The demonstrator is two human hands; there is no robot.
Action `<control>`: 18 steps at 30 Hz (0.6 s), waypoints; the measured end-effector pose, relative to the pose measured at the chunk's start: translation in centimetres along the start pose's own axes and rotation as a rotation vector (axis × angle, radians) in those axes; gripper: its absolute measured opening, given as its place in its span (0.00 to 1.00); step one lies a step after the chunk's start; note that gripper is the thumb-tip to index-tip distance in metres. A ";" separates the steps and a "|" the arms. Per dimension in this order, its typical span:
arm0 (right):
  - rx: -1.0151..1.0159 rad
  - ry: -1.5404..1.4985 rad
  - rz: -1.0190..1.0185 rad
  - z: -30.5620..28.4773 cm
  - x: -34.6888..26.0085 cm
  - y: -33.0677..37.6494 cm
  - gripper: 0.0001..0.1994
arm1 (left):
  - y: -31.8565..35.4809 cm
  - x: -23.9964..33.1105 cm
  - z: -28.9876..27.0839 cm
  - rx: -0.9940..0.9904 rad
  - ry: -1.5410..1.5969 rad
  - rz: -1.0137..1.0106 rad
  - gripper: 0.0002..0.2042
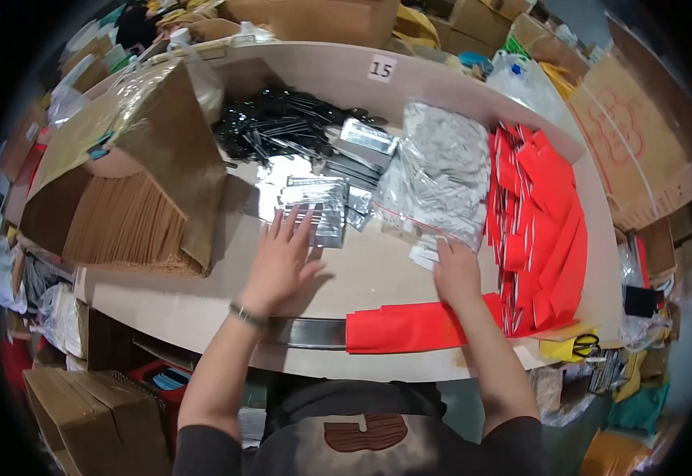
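Observation:
Fingers spread, my left hand (pixel 280 258) reaches flat over silver foil-like packets (pixel 320 208) in the middle of the table. At the mouth of a clear bag full of small white packets (pixel 445 163), my right hand (pixel 457 274) has its fingers drawn together on a white slip (pixel 424 254); its fingertips are partly hidden. Close to my right forearm lies a stack of red sleeves (pixel 401 327), partly on a dark metal strip (pixel 312 333). Black shiny thin pieces (pixel 278 119) are heaped behind the silver packets.
A large open cardboard box (pixel 167 151) packed with brown card pieces stands on the left. More red sleeves (pixel 540 230) overlap in a long pile at right. Black-handled scissors (pixel 586 345) lie at the right front edge. A raised rim (pixel 306 59) borders the table's far side.

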State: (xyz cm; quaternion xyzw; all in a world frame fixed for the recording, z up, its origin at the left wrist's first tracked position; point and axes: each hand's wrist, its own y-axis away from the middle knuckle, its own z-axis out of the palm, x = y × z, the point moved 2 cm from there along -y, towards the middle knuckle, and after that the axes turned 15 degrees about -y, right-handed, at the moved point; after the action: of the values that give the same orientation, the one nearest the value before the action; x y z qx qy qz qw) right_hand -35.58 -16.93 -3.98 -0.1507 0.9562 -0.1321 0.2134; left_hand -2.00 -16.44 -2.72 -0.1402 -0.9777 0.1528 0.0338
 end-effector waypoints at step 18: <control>-0.275 -0.278 -0.300 10.1 -14.0 -2.8 0.03 | 8.8 -25.5 -4.8 -0.050 -0.278 -0.645 0.07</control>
State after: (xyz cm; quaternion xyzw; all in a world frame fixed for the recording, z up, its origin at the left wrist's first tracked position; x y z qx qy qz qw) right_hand -18.30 -16.58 -6.72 -0.3354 0.8936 -0.0087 0.2983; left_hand 25.22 -14.30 -1.47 0.1970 -0.9704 0.1278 -0.0566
